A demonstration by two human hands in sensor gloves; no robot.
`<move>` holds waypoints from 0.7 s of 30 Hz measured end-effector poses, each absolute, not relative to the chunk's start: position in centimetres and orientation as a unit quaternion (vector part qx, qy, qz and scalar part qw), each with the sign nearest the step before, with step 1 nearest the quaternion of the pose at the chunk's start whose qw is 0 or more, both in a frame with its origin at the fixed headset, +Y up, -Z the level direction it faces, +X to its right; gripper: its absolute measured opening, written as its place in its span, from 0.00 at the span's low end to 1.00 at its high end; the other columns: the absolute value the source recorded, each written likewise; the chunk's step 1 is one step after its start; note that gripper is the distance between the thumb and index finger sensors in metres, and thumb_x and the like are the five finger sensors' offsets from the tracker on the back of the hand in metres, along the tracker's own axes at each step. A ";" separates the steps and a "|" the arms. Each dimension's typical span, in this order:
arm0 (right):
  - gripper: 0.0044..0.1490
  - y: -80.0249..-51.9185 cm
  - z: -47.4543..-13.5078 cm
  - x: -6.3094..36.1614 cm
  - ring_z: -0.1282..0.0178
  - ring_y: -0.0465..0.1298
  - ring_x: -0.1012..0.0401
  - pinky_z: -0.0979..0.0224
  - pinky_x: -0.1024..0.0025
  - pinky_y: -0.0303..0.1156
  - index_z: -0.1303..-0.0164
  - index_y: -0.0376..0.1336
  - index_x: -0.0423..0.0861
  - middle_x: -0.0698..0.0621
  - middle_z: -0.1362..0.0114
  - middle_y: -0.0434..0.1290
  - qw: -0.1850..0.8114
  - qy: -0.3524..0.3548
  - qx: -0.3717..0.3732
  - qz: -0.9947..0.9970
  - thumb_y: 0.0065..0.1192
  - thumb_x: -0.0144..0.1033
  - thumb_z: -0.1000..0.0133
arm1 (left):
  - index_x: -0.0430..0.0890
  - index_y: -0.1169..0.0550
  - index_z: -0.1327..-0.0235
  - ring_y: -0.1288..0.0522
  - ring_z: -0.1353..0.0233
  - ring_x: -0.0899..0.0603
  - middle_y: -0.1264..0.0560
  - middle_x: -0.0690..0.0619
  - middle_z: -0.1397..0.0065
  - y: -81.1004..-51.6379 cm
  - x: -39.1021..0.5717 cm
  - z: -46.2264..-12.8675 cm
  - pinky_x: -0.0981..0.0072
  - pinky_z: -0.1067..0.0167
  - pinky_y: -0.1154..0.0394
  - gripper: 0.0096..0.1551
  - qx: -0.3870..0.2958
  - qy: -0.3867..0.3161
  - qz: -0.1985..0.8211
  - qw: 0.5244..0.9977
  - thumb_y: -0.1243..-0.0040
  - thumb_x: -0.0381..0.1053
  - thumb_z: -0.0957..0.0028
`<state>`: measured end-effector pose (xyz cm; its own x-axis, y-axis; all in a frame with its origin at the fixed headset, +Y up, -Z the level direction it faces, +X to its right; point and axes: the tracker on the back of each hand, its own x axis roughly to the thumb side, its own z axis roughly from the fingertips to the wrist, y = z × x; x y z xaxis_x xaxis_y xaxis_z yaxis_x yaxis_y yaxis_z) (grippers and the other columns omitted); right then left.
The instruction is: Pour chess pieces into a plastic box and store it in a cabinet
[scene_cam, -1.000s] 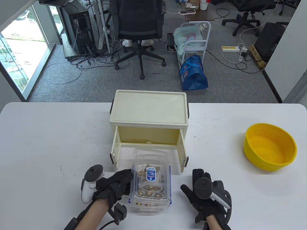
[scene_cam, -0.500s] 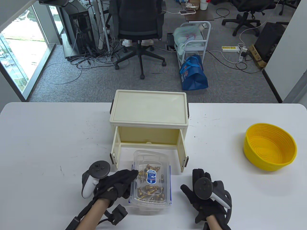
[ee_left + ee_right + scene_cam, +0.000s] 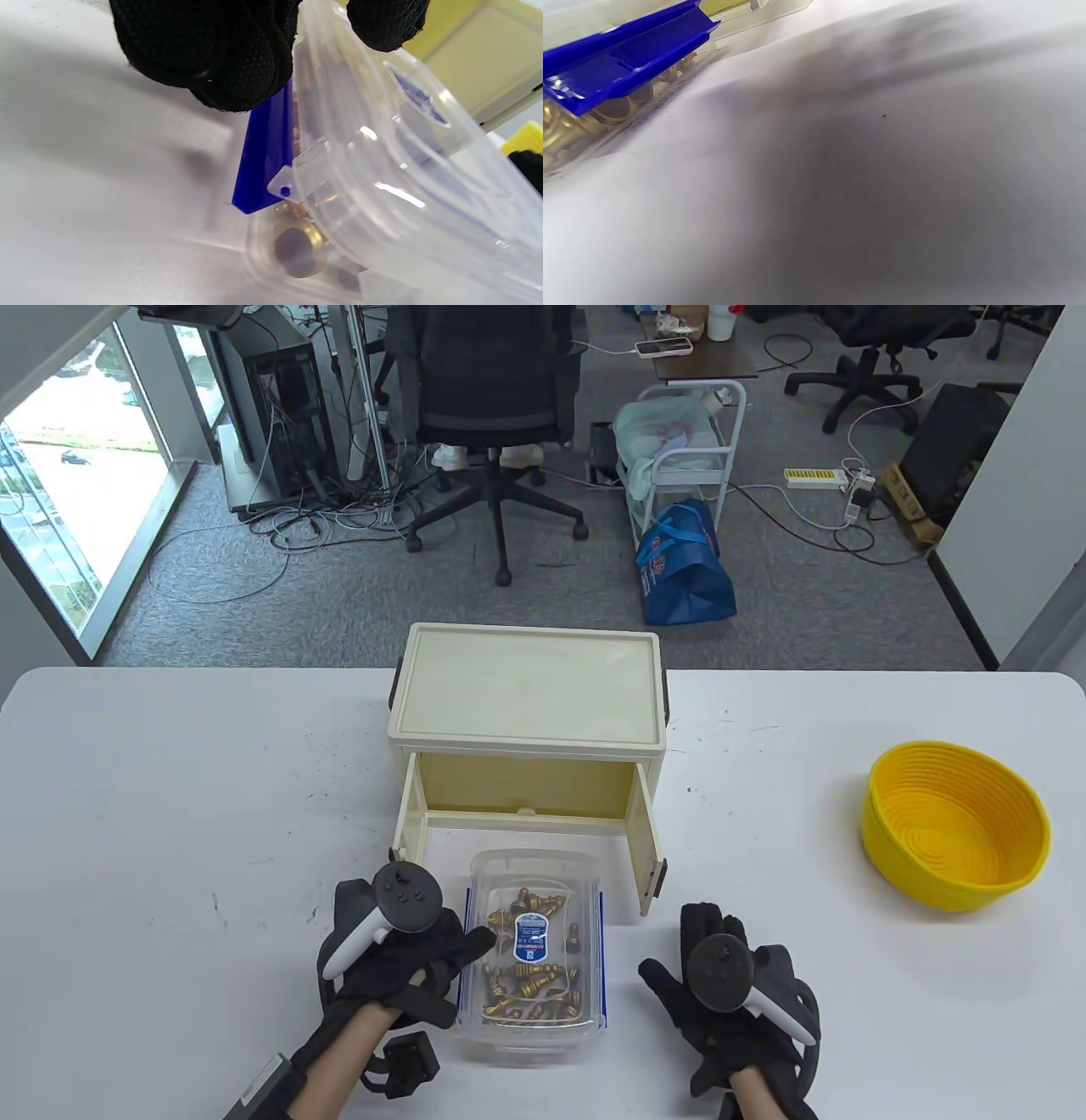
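A clear plastic box (image 3: 533,1027) with blue side latches stands on the white table in front of the open cream cabinet (image 3: 526,687). Gold chess pieces (image 3: 526,984) lie inside it. A clear lid (image 3: 534,882) with a blue sticker lies on top. My left hand (image 3: 471,954) pinches the lid's left edge, thumb on top and fingers at the side. In the left wrist view the fingers (image 3: 203,51) and thumb (image 3: 384,21) clamp the lid's rim (image 3: 382,148) above a blue latch (image 3: 265,161). My right hand (image 3: 713,984) rests flat and open on the table, right of the box.
A yellow ribbed basket (image 3: 954,836) stands at the table's right. The cabinet's two doors (image 3: 645,848) stand open towards me, flanking the box's far end. The right wrist view shows the box's right blue latch (image 3: 623,63) and bare table (image 3: 882,169).
My left hand has moved up and to the right onto the lid. The lid has settled lower and flatter on the box. The right hand has not moved.
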<state>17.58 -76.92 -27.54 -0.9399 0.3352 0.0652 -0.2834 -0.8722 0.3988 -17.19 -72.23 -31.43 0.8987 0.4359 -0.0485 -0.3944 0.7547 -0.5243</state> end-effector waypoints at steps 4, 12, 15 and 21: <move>0.55 -76.9 -27.5 17.6 0.16 0.41 0.31 0.22 0.31 0.47 0.14 0.30 0.38 0.33 0.11 0.36 0.161 0.195 0.065 0.965 0.42 0.63 0.33 | 0.34 0.27 0.23 0.16 0.52 0.44 0.18 0.40 0.41 -72.9 -17.3 -31.5 0.59 0.55 0.17 0.38 -0.278 -0.041 0.254 0.926 0.48 0.62 0.29; 0.55 -76.9 -27.6 17.7 0.16 0.41 0.31 0.22 0.31 0.47 0.14 0.30 0.38 0.33 0.12 0.36 0.162 0.194 0.063 0.965 0.42 0.63 0.33 | 0.35 0.27 0.24 0.16 0.52 0.45 0.18 0.42 0.42 -73.6 -17.6 -31.1 0.60 0.56 0.17 0.38 -0.250 -0.039 0.274 0.928 0.47 0.64 0.30; 0.55 -76.9 -27.6 17.7 0.16 0.42 0.31 0.22 0.31 0.47 0.14 0.30 0.38 0.33 0.12 0.36 0.163 0.194 0.061 0.965 0.42 0.63 0.33 | 0.34 0.28 0.21 0.16 0.51 0.44 0.18 0.42 0.40 -73.4 -17.2 -30.2 0.59 0.55 0.17 0.40 -0.200 -0.039 0.246 0.948 0.47 0.64 0.30; 0.55 -76.9 -27.6 17.7 0.16 0.42 0.31 0.23 0.31 0.47 0.14 0.30 0.38 0.33 0.12 0.36 0.161 0.195 0.061 0.966 0.41 0.63 0.33 | 0.33 0.39 0.11 0.20 0.37 0.37 0.25 0.34 0.25 -72.0 -15.4 -28.8 0.50 0.44 0.19 0.47 -0.102 -0.057 0.109 0.987 0.48 0.64 0.30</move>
